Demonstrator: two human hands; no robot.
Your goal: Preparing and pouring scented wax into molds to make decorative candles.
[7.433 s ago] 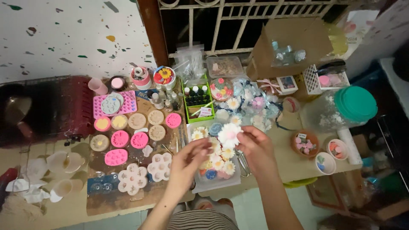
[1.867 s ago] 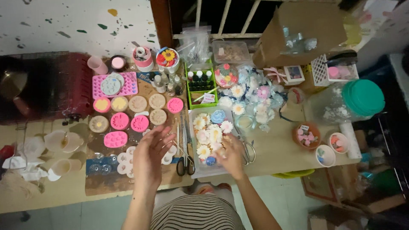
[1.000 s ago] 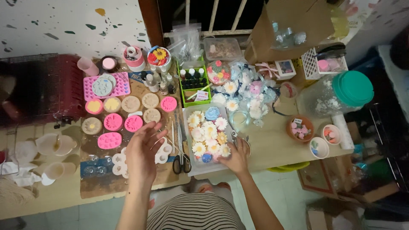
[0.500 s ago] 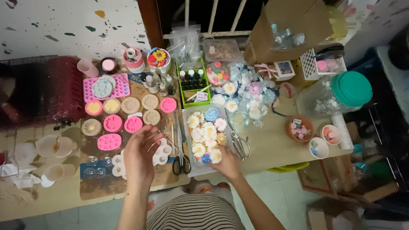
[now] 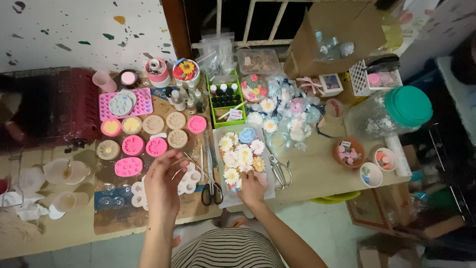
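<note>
My left hand (image 5: 161, 187) hovers with loosely spread fingers over a white flower-shaped mould (image 5: 189, 179) on a brown mat. Thin metal tweezers (image 5: 197, 167) lie at its fingertips, and black-handled scissors (image 5: 211, 184) lie just to their right. My right hand (image 5: 251, 189) rests on the near end of a white tray (image 5: 270, 187) that holds several small daisy-like flower pieces (image 5: 241, 155). Its fingers curl down among the nearest flowers, and what they grip is hidden.
Pink and tan round moulds (image 5: 148, 136) fill the mat on the left. A green tray of small bottles (image 5: 224, 99), wrapped flowers (image 5: 285, 111), silver scissors (image 5: 278, 171), small bowls (image 5: 348, 152), a teal-lidded jar (image 5: 391, 115) and a cardboard box (image 5: 333, 37) crowd the back and right.
My right hand has slid left along the near end of the white tray. My left hand has stayed over the white mould, shifting only slightly.
</note>
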